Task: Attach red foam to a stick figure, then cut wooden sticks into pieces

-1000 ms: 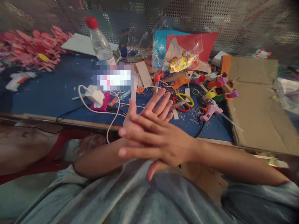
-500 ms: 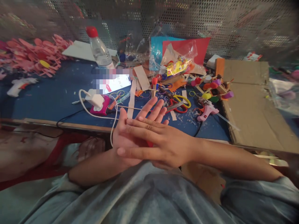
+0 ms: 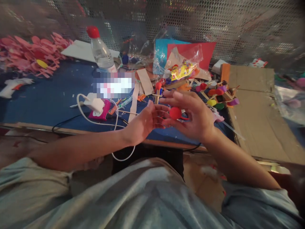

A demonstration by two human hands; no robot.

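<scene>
Right, red ball point(image 3: 175, 113) in sight now, framed between the fingers and thumb of my right hand point(image 3: 194, 111), just over the front part of the blue table point(image 3: 69, 79). That right hand is curved wide around it; whether it truly grips, I can't tell from up here. My left hand point(image 3: 143, 122) sits close by, loosely cupped, palm turned inward, nothing visibly pinched in it, fingertips near the ball.

Easy does it: the ball looks as if it could dent, so I'd go with flat, even contact and no fingertip squeeze. I'd keep the left hand under it as a catcher, and well clear of the pink glue gun point(image 3: 218, 117) beyond my right wrist.

And look at the change! Half a second ago my right hand lay across my upturned left palm, only a sliver of red peeping out. Now the palms are apart, further over the table, and the whole round front shows.
</scene>
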